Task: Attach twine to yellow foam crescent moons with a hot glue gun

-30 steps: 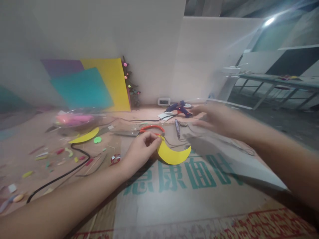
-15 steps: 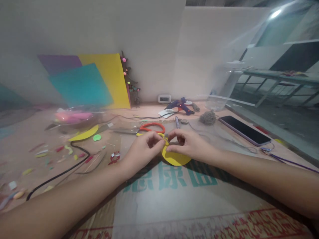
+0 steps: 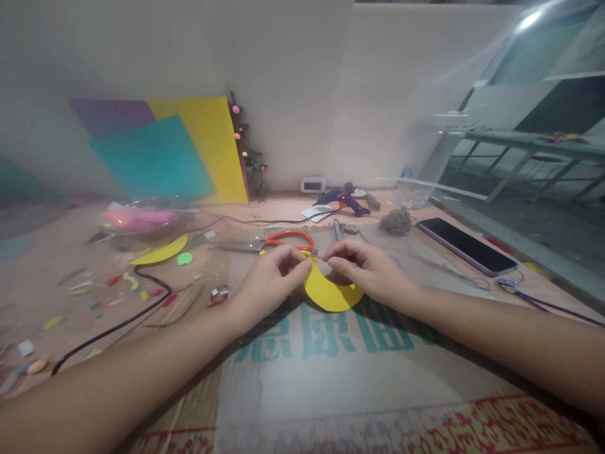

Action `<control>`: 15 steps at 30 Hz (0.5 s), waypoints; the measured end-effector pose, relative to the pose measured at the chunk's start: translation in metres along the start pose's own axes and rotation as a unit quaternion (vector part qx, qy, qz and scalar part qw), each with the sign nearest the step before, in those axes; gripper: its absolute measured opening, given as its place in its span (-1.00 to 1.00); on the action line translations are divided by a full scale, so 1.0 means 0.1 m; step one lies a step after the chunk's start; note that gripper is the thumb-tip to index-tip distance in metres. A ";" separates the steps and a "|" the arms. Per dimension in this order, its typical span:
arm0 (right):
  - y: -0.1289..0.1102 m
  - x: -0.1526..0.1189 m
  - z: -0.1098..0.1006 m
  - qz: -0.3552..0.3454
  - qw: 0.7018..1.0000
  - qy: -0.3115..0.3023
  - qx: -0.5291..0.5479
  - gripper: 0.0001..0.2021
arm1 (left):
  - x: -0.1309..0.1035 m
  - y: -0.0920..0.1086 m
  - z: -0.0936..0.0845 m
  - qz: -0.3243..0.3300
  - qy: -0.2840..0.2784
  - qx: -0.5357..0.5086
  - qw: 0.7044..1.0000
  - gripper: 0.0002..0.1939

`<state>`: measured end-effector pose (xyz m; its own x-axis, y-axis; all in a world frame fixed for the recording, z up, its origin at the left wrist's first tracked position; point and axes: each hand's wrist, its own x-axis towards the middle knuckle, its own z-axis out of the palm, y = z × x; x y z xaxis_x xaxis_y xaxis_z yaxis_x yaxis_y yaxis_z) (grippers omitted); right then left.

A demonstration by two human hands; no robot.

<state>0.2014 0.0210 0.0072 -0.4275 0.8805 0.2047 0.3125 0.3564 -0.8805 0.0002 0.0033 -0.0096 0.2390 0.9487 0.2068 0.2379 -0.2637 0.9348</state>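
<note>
A yellow crescent-shaped cutout [image 3: 334, 299] is between my hands, its curved edge low and toward me. My left hand [image 3: 282, 272] pinches the upper left tip of it between thumb and forefinger. My right hand [image 3: 366, 268] is closed in a pinch on a thin greyish strand [image 3: 321, 256], which spans the small gap between my fingertips. Whether the strand is tied to the cutout cannot be made out. Just behind my left hand lie scissors with orange handles [image 3: 309, 239], partly covered by the fingers.
A glue gun [image 3: 345, 197] rests at the back beside a small digital clock [image 3: 312, 185]. Right of it are a grey yarn ball [image 3: 396, 221] and a phone [image 3: 466, 244]. Leftward lie a yellow paper piece [image 3: 163, 250], a black cord [image 3: 118, 326] and coloured scraps. Coloured sheets [image 3: 155, 157] lean on the wall.
My right hand has drawn slightly right, off the cutout's upper part, so more of its inner curve shows. The thin strand now shows between my hands. My left hand stays in nearly the same place.
</note>
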 end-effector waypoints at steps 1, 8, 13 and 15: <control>-0.01 -0.01 0.00 0.002 1.000 0.007 -0.008 -0.82 | 0.00 0.00 0.00 0.000 0.000 0.000 1.000 -0.78; -0.04 -0.02 0.02 0.040 0.999 0.015 -0.004 -0.80 | -0.01 -0.02 0.00 0.003 -0.012 0.001 1.000 -0.80; -0.01 0.00 0.00 0.064 0.998 0.003 0.022 -0.73 | -0.01 -0.03 0.00 0.014 -0.023 0.001 1.000 -0.80; 0.00 0.00 0.00 0.077 0.995 -0.011 0.063 -0.69 | -0.02 -0.03 0.00 0.017 -0.025 0.003 1.000 -0.80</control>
<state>0.2013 0.0211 0.0077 -0.4017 0.9141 0.0551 0.2666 0.1743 -0.9479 -0.0010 0.0023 -0.0128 0.2933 0.9296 0.2232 0.2351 -0.2965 0.9257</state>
